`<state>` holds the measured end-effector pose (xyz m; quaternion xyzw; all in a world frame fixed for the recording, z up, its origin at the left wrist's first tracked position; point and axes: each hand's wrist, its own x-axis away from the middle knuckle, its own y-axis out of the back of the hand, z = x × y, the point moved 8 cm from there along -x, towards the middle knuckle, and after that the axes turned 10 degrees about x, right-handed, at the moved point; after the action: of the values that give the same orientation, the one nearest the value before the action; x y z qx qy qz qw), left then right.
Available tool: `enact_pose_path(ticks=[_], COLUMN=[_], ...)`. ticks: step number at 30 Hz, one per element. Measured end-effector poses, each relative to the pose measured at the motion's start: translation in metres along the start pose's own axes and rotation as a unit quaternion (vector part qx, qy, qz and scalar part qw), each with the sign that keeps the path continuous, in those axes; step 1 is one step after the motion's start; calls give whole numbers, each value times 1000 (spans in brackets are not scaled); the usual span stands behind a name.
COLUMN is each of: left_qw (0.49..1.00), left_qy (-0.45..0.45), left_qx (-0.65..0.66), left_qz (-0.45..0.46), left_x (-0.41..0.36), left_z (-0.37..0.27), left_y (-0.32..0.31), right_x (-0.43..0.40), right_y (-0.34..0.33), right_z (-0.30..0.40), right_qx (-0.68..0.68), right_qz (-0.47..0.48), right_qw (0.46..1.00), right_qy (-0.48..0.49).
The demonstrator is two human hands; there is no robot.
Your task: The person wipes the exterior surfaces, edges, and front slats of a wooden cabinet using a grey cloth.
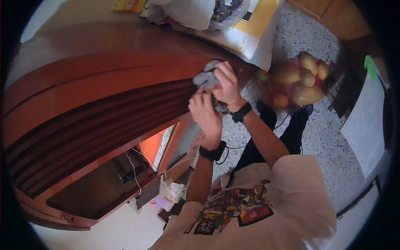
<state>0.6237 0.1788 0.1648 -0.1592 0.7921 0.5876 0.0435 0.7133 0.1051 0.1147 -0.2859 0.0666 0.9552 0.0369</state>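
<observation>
My right hand [227, 83] grips a crumpled grey cloth [206, 78] at the right end of a reddish-brown wooden cabinet [125, 70]. Just below and to the left, my left hand [204, 117] has its fingers curled at the lower part of that cloth. Part of the cloth is hidden behind both hands, and a bit of it shows under my right wrist. Dark ridged slats [109, 115] run along the cabinet front to the left of my hands. Each wrist wears a black band.
Yellowish-green produce in a red net bag [301, 78] lies on the speckled terrazzo floor [325, 134] by my feet. A clear plastic bag of dark small fruit [226, 12] stands above. A white cable [179, 163] crosses the cabinet's open lower bay [103, 190].
</observation>
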Motion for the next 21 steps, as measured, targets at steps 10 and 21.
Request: enact_pose_path(ticks=[10, 21], left_qw=[998, 992], left_qy=[-21, 50], left_qx=[3, 104], left_qz=[56, 58], left_x=[-2, 77], left_z=[-14, 14], left_y=[-49, -26], right_x=[42, 96], right_y=[6, 8], right_z=[-77, -45], right_qx=[-95, -71], right_qz=[-5, 284], right_qw=[942, 883], right_qy=[-321, -366])
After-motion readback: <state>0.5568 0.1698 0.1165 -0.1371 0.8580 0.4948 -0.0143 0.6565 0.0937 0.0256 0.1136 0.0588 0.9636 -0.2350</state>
